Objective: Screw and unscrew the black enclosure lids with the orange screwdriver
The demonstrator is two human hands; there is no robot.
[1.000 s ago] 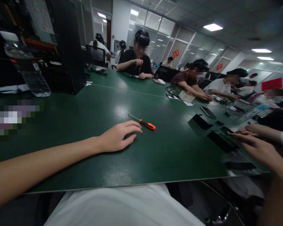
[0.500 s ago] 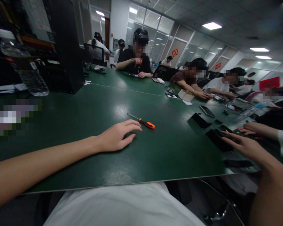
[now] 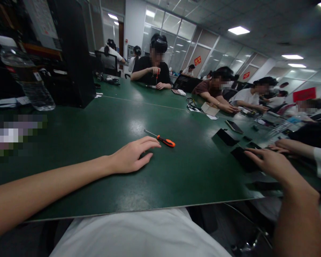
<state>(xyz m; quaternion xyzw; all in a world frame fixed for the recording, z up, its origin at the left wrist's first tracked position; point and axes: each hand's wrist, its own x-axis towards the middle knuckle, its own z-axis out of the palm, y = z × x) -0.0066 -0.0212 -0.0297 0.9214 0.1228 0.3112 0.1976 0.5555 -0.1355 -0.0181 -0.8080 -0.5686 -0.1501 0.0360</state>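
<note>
My left hand (image 3: 132,156) rests palm down on the green table (image 3: 101,135), fingers loosely stretched, holding nothing. Its fingertips lie just short of a small screwdriver with an orange handle (image 3: 162,139). My right hand (image 3: 269,164) reaches out at the right, fingers spread flat over a black flat object (image 3: 241,157) on the table. Another person's hand (image 3: 280,146) in a white sleeve lies just beyond mine.
More black flat parts (image 3: 225,136) and a phone (image 3: 234,126) lie at the right. A small white box (image 3: 210,109) sits farther back. A water bottle (image 3: 32,80) and a black tower (image 3: 75,53) stand at the left. Several people sit along the far side.
My right hand has moved left and forward onto the black object. My left hand and the screwdriver have stayed put.
</note>
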